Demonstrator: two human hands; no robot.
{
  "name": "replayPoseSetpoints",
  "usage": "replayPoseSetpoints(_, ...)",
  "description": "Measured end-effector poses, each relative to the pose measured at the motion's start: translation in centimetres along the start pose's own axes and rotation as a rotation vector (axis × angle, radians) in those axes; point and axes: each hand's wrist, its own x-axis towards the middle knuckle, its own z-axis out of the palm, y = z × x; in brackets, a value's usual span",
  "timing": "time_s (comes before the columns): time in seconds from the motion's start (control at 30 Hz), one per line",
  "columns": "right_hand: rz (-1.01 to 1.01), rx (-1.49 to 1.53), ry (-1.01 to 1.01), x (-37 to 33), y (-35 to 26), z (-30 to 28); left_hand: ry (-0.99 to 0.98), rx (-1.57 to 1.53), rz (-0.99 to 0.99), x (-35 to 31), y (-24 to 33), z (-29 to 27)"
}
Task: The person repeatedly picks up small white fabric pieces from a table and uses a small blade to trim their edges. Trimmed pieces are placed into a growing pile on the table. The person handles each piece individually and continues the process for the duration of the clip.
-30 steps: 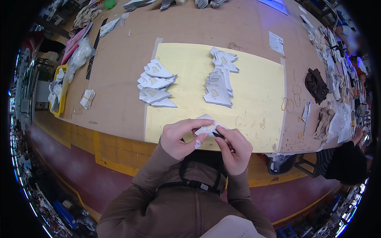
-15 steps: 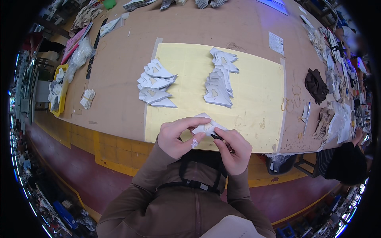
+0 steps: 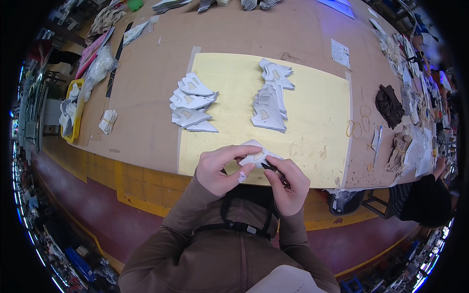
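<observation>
At the near edge of the yellow sheet [image 3: 312,117], my left hand [image 3: 214,172] pinches a small white cut piece [image 3: 253,158] with a pale patch on it. The thumb of that hand has a bit of white wrapping. My right hand [image 3: 293,188] is closed around a small dark tool [image 3: 269,167], its tip against the piece's right side; its fingers hide most of the tool, so its kind is unclear. Beyond my hands lie two fanned rows of similar pieces: a left row [image 3: 189,103] and a right row [image 3: 268,110].
Left on the brown table are a banded bundle of pale pieces [image 3: 108,122] and a yellow basket [image 3: 78,113]. To the right lie rubber bands [image 3: 354,129], a dark brown cloth [image 3: 390,106], a slim silver tool [image 3: 378,145] and brown strips [image 3: 399,152]. A person [image 3: 426,201] is at the right edge.
Both hands keep hold. The white piece and my left hand have shifted slightly to the right, and the dark tool shows more between my right fingers.
</observation>
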Motion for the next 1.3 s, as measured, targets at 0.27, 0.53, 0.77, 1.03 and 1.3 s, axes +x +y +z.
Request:
replayPoseSetpoints(0.27,0.016,0.012,0.053,-0.1,0.2,0.5,-0.004,0.058,0.009,0.1,0.4,0.1)
replayPoseSetpoints(0.53,0.041,0.035,0.076,-0.4,0.2,0.9,-0.001,0.023,-0.034,-0.2,-0.2,0.3)
replayPoseSetpoints(0.77,0.046,0.08,0.083,-0.5,0.2,1.1,0.017,-0.166,-0.066,-0.6,-0.7,0.5)
replayPoseSetpoints(1.03,0.051,0.05,0.043,-0.3,-0.5,0.8,0.033,-0.172,-0.057,-0.7,-0.5,0.5)
replayPoseSetpoints(1.3,0.094,0.16,0.104,-0.5,0.1,1.4,0.035,-0.096,-0.038,-0.9,-0.5,0.7)
